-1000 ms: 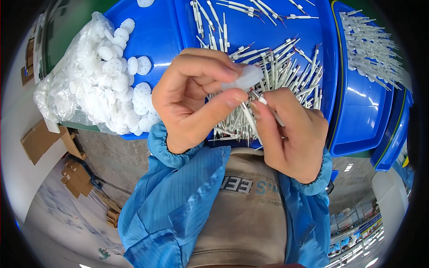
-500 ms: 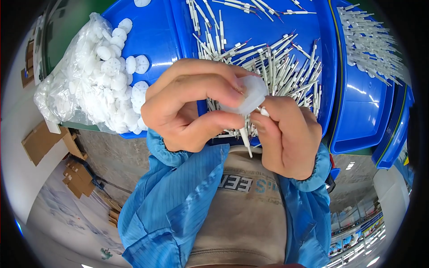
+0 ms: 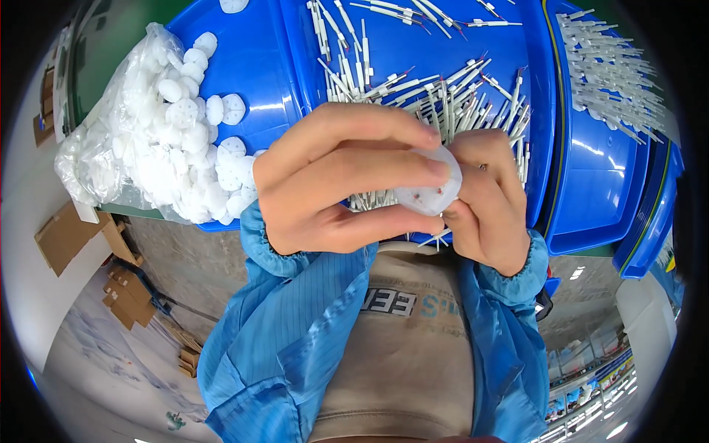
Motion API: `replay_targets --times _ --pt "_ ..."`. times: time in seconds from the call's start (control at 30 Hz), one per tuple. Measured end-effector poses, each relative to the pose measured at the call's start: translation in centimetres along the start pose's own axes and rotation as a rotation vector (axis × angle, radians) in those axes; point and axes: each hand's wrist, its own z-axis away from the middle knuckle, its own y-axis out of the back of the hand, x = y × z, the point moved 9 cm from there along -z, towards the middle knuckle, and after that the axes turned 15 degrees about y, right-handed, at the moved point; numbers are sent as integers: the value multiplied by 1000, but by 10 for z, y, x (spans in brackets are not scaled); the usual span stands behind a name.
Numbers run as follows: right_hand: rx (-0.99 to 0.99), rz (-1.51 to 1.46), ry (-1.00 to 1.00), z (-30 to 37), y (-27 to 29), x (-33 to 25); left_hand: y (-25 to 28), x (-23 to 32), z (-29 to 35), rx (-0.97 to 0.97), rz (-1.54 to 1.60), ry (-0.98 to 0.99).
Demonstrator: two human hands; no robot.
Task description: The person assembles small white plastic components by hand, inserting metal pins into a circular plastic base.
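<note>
My left hand (image 3: 343,177) holds a translucent white round disc (image 3: 430,195), fingers over its top and thumb along its near edge. Small reddish spots show on the disc's face. At its right edge, my right hand (image 3: 489,203) is closed with the fingertips pinched, partly behind the disc. A slim white stick (image 3: 437,238) pokes out below the right fingertips; its upper part is hidden, as is its exact join with the disc. Under both hands, many white sticks with thin reddish tips (image 3: 458,100) lie loose in a blue tray (image 3: 413,55).
To the left, a clear plastic bag (image 3: 111,148) spills white discs (image 3: 188,136) into another blue tray (image 3: 255,59). A blue tray (image 3: 591,177) on the right bears a dense stack of white stick assemblies (image 3: 609,74). Cardboard boxes (image 3: 129,295) stand on the floor at left.
The disc has shifted right and down and turned its spotted face up. My left hand followed it, its fingers straighter. The stick that hung below is now mostly hidden.
</note>
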Motion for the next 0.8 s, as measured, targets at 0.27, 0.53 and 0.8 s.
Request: replay_targets --times 0.27,0.53,0.8 --pt "173 -378 -235 1 13 0 -14 18 6 37 -158 -177" --pt "-14 292 -615 26 50 3 -19 11 13 -74 48 -151" --pt "-334 675 -253 14 38 8 -17 16 10 -22 -160 -135"
